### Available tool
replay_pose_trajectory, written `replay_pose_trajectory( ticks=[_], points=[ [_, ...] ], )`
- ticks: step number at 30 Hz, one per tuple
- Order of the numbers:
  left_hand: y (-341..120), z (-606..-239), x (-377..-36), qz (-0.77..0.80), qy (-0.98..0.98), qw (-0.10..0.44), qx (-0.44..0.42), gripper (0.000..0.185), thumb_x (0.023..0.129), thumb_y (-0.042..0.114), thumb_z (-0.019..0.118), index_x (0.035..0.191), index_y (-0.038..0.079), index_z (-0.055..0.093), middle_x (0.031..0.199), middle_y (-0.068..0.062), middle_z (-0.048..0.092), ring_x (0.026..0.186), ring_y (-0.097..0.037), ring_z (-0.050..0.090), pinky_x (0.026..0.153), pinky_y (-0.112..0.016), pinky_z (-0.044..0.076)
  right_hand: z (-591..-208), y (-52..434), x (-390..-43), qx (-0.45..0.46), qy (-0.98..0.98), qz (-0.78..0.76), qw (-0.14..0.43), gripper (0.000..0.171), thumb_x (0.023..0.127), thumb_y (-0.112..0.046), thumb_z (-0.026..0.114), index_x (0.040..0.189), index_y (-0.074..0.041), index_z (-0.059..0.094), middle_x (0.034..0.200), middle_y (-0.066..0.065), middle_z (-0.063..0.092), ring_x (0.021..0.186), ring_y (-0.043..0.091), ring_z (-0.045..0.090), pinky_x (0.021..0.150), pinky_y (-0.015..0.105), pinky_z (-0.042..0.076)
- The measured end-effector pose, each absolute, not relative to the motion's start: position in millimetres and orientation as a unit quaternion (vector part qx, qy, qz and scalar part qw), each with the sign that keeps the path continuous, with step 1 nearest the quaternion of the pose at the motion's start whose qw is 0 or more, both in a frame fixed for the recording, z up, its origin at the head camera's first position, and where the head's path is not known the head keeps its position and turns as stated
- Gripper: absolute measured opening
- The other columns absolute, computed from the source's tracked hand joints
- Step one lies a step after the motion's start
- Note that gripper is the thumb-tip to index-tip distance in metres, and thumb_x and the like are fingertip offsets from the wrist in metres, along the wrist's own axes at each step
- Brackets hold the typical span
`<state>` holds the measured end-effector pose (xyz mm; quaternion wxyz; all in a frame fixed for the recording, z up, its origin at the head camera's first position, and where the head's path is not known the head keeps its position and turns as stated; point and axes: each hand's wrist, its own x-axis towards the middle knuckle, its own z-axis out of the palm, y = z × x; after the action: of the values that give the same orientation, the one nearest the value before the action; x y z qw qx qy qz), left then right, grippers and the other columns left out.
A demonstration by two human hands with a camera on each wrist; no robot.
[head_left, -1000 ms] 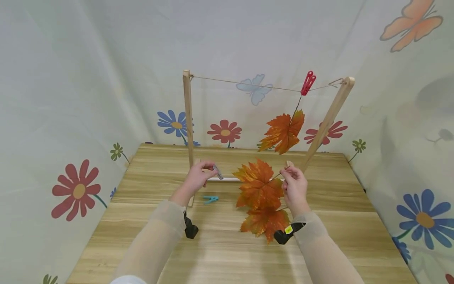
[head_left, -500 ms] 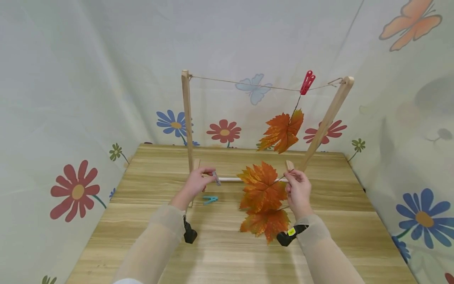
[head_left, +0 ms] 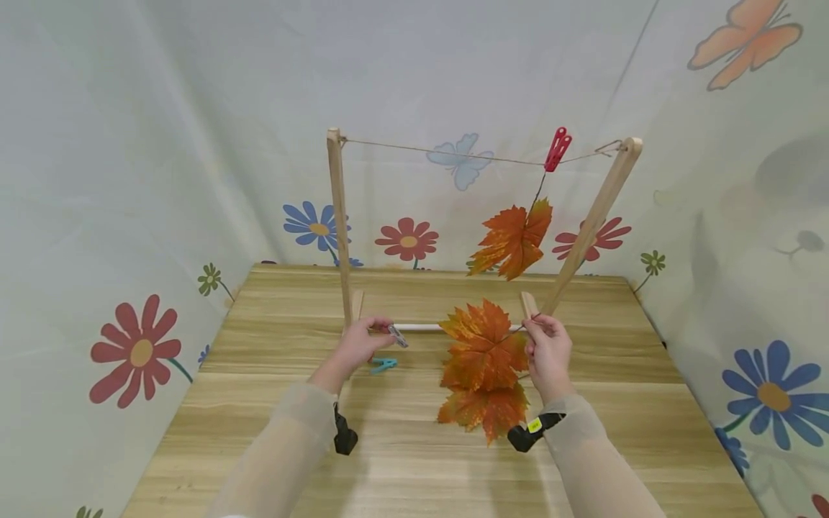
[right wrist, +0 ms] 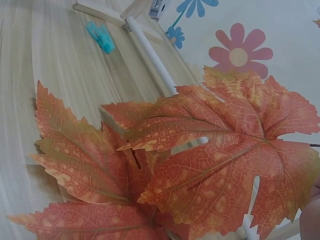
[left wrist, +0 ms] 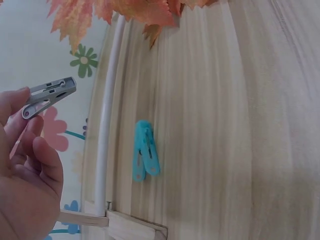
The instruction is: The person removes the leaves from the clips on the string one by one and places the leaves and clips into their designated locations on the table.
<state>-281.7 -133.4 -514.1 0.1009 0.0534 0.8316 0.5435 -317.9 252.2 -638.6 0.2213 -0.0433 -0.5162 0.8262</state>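
Note:
My left hand [head_left: 359,345] pinches a grey clothespin [head_left: 397,335], seen up close in the left wrist view as the grey clothespin [left wrist: 47,96] between fingers and thumb. My right hand [head_left: 547,349] pinches the thin stem of an orange maple leaf [head_left: 484,345], held above the table; the same leaf [right wrist: 235,150] fills the right wrist view. Another orange leaf [head_left: 484,411] lies on the table beneath it. A turquoise clothespin [head_left: 383,365] lies on the wood near my left hand, also the turquoise clothespin [left wrist: 145,156]. A red clothespin [head_left: 556,149] holds a third leaf [head_left: 514,241] on the string [head_left: 447,152].
A wooden drying frame stands on the table [head_left: 414,446]: left post [head_left: 340,223], leaning right post [head_left: 592,219], white bottom rod [head_left: 417,327]. Flower-printed fabric walls close in the back and both sides.
Both hands have dropped slightly and drifted a little; the held leaf moved right with the right hand. The left hand keeps the grey clothespin.

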Motion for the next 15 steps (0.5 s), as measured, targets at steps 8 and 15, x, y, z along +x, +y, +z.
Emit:
replay_pose_trajectory(
  ticks=[8, 15],
  points=[
    [-136.7, -524.3, -273.3, 0.522, 0.838, 0.142, 0.065, 0.035, 0.073, 0.03, 0.069, 0.104, 0.018, 0.057, 0.097, 0.002, 0.056, 0.039, -0.011, 0.034, 0.036, -0.024, 0.034, -603.8, 243.8, -292.1, -0.045, -0.502, 0.842, 0.193, 0.022, 0.078, -0.001, 0.062, 0.098, 0.001, 0.053, 0.088, 0.015, 0.059, 0.038, 0.005, 0.038, 0.03, 0.019, 0.029],
    [-143.3, -537.3, -270.8, 0.515, 0.841, 0.151, 0.067, 0.033, 0.074, 0.027, 0.068, 0.103, 0.017, 0.057, 0.098, 0.002, 0.056, 0.037, -0.01, 0.031, 0.035, -0.022, 0.031, -614.4, 244.3, -291.7, -0.078, -0.553, 0.799, 0.224, 0.024, 0.079, -0.005, 0.062, 0.1, -0.004, 0.052, 0.087, 0.01, 0.059, 0.039, 0.002, 0.038, 0.03, 0.016, 0.028]
  ],
)
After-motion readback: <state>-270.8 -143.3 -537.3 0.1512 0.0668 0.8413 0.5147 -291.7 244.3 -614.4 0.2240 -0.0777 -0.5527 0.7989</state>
